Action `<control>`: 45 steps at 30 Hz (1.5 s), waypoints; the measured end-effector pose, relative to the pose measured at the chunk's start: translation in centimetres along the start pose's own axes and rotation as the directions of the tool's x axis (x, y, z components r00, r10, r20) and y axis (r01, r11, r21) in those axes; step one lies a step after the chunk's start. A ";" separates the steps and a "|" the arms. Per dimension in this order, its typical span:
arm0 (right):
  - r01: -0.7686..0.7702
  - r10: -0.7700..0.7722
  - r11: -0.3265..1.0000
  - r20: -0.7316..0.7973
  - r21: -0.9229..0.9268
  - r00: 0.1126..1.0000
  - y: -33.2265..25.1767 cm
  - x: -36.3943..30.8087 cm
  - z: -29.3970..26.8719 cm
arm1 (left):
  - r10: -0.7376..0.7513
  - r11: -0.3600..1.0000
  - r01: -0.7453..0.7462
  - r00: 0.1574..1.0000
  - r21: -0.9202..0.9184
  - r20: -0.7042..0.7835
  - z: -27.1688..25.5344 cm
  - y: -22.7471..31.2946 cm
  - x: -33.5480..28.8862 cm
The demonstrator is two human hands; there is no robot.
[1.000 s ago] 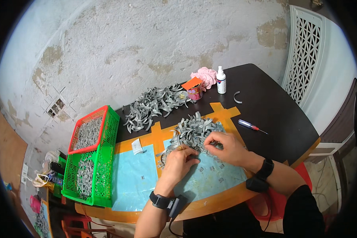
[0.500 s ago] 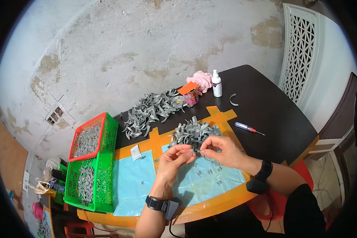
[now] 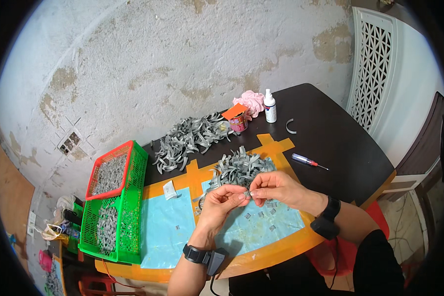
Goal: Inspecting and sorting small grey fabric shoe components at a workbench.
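Observation:
My left hand (image 3: 224, 201) is closed, pinching a small grey piece (image 3: 246, 194) between thumb and forefinger. Its exact kind is too small to make out. Right beside it, my right hand (image 3: 275, 188) is also closed, its thumb and fingertips meeting at the piece's right side; whether it grips that piece or another is hidden. Just beyond both hands lies a heap of curved grey strips (image 3: 244, 165). Several small grey squarish pieces (image 3: 272, 228) are scattered on the light blue sheet (image 3: 167, 237) below.
At left stands a green basket (image 3: 128, 237) holding grey pieces, with a red basket (image 3: 129, 163) on it. A second strip pile (image 3: 192, 140) lies farther back, near a tin (image 3: 239, 123), pink cloth (image 3: 251, 103), spray bottle (image 3: 270, 107), screwdriver (image 3: 305, 159) and one loose strip (image 3: 290, 127).
My hands have come closer together, fingertips now meeting around the small piece. The left hand has shifted slightly right. The surrounding things have stayed put.

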State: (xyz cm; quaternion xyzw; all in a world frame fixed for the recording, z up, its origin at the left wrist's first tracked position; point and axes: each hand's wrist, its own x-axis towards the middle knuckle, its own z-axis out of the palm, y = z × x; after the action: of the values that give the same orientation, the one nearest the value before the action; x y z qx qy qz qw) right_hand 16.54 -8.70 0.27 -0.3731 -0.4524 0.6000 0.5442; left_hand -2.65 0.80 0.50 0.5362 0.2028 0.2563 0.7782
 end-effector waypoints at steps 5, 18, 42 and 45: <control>-0.055 0.055 0.998 0.019 -0.001 0.998 -0.3 -0.1 -0.2 | -0.011 1.000 0.010 1.000 0.028 0.018 -0.1 0.0 -0.1; -0.092 0.094 0.995 0.033 -0.036 0.995 -1.2 -0.3 -0.5 | -0.044 0.995 0.040 0.998 0.088 0.038 0.2 0.2 -0.2; -0.005 -0.004 0.981 -0.043 -0.196 0.999 -0.9 -0.2 -0.1 | -0.005 0.963 0.002 1.000 0.270 0.009 0.4 0.2 -0.3; 0.019 -0.029 0.984 -0.057 -0.178 0.998 -1.1 -0.2 0.1 | 0.029 0.962 -0.022 0.999 0.271 -0.023 0.3 0.0 -0.1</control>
State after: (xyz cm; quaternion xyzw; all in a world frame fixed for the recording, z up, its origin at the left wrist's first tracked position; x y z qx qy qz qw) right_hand 16.85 -8.87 1.31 -0.4324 -0.4922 0.5392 0.5292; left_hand -2.53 0.48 0.58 0.6365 0.2394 0.2436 0.6915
